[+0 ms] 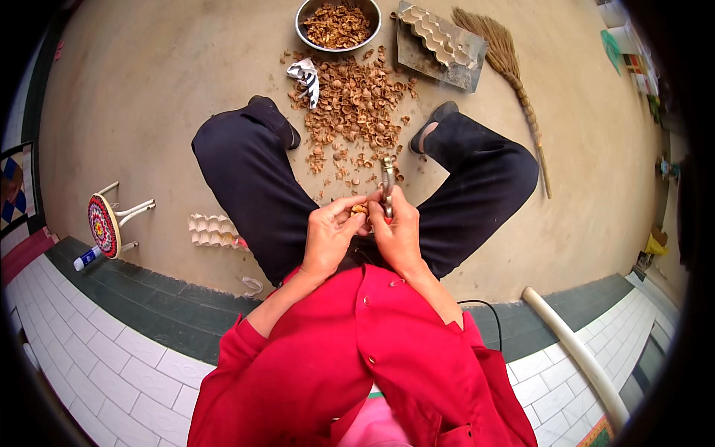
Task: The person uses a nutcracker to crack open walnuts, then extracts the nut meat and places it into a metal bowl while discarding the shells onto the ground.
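Observation:
Between my fingertips, in front of my lap, is a partly cracked walnut (359, 209). My left hand (330, 232) holds it. Closed around the handle of a metal nutcracker or pliers-like tool (387, 181) is my right hand (397, 229), its fingertips close to the walnut; the tool's head points away from me. Broken walnut shells (357, 106) lie heaped on the floor between my feet. Beyond them a metal bowl (338, 49) holds walnut kernels. A crumpled black-and-white wrapper or cloth (305, 78) rests on the heap's left side.
A dustpan-like metal tray (413, 61) with an egg carton (438, 36) lies at the upper right beside a straw broom (516, 78). Left of my legs are another egg carton (212, 230) and a tipped stool (104, 226). A pale pipe (575, 352) stands at lower right.

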{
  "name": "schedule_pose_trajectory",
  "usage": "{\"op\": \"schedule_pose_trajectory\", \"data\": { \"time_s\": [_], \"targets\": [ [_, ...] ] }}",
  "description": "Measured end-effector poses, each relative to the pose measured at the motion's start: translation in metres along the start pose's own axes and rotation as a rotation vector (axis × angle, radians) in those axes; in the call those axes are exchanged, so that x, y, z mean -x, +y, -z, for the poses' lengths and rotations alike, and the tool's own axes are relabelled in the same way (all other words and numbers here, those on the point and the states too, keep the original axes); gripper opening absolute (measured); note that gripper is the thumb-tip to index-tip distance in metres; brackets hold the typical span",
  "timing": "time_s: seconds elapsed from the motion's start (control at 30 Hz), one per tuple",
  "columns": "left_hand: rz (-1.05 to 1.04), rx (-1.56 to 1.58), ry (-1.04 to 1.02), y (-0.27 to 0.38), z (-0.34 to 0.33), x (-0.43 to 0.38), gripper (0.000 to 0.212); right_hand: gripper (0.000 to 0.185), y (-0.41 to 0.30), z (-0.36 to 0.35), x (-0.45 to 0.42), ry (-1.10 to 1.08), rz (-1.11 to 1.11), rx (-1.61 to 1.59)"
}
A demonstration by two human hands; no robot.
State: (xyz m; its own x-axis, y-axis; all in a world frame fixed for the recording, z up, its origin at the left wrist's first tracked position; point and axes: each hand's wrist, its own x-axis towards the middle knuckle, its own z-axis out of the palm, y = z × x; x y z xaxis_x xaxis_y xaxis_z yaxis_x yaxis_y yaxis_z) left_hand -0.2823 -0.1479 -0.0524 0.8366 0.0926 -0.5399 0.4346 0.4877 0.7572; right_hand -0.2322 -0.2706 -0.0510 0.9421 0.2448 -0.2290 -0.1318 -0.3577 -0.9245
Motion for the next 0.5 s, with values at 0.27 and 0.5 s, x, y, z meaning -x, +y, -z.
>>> {"op": "schedule_pose_trajectory", "data": {
  "time_s": [0.27,0.5],
  "targets": [
    [-0.259,-0.527,0.117,0.028,0.011,-0.005,0.032,0.017,-0.006,0.035,-0.019,-0.017,-0.088,0.17],
    [-0.31,-0.499,-0.017,0.04,0.009,-0.003,0.025,0.024,-0.023,0.033,-0.015,-0.283,-0.221,-0.367]
  ]
}}
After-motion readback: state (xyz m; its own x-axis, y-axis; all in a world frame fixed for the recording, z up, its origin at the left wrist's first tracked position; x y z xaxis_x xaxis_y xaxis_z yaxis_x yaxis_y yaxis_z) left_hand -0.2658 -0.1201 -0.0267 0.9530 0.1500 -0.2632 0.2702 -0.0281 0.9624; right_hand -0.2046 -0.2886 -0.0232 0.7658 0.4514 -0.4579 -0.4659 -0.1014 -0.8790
